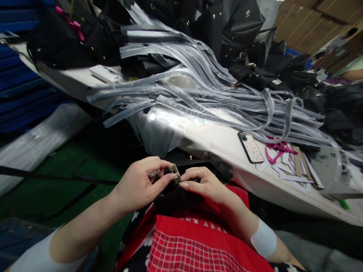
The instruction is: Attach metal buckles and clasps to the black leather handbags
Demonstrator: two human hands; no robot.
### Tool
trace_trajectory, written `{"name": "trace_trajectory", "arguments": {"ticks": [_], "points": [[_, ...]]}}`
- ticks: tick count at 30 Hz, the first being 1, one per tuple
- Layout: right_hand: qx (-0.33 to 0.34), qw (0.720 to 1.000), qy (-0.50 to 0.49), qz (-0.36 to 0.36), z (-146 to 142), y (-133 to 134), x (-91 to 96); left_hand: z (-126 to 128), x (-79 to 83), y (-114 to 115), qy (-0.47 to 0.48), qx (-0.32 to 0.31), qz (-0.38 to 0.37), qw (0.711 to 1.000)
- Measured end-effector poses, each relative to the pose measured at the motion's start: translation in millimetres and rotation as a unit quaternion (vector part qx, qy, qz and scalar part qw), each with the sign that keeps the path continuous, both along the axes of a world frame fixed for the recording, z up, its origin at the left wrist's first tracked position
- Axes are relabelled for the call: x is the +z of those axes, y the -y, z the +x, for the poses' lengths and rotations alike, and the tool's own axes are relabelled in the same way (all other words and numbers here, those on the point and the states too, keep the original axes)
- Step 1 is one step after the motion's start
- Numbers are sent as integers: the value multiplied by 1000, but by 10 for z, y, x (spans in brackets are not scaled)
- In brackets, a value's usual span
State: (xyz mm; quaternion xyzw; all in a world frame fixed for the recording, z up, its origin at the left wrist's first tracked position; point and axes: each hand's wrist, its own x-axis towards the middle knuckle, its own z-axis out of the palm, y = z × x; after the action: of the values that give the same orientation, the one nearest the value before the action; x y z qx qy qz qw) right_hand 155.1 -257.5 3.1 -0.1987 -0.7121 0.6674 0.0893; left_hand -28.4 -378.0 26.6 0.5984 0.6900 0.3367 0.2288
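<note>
Between my two hands, above my lap, is a small gold-coloured metal buckle (175,172). My left hand (143,181) pinches its left side between thumb and forefinger. From the other side, my right hand (202,184) grips its lower right edge with thumb and fingertips. Dark material lies beneath the buckle and over my lap, partly hidden by my hands. Just beyond my right hand rests a black strap with metal fittings (218,166), near the table edge. A red apron (195,241) with a checked panel covers my lap.
Plastic-wrapped straps (198,90) spread along the white table (204,136). Black bags (241,26) are piled behind them. A phone (250,147), pink ribbon (279,149) and paper strips (297,170) lie at the right. Blue stacked slats (19,75) stand left. Another person is at the far right.
</note>
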Motion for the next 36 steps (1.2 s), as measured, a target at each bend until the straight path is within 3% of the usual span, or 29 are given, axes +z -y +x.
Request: {"name": "trace_trajectory", "arguments": {"ticks": [4,8,14,17,21,28,33,36], "points": [[-2,995,-41,90,-5,21,2,99,6,-59,48,-4,-47,998],[-35,991,-31,124,-8,30,-3,201,10,-142,85,12,-56,995],[-71,968,75,229,60,-8,136,250,-10,-250,1,-4,-46,999],[-90,960,39,264,89,-38,224,257,-21,-286,-47,-29,-53,997],[-93,968,3,233,55,-92,222,269,-54,-340,-19,-65,-75,995],[-79,989,54,113,33,-236,82,280,-144,-371,193,-104,-96,971],[-87,993,74,38,72,-286,64,286,-180,-373,208,-101,-94,968],[-98,990,98,38,63,-287,99,300,-195,-398,187,-85,-95,974]]}}
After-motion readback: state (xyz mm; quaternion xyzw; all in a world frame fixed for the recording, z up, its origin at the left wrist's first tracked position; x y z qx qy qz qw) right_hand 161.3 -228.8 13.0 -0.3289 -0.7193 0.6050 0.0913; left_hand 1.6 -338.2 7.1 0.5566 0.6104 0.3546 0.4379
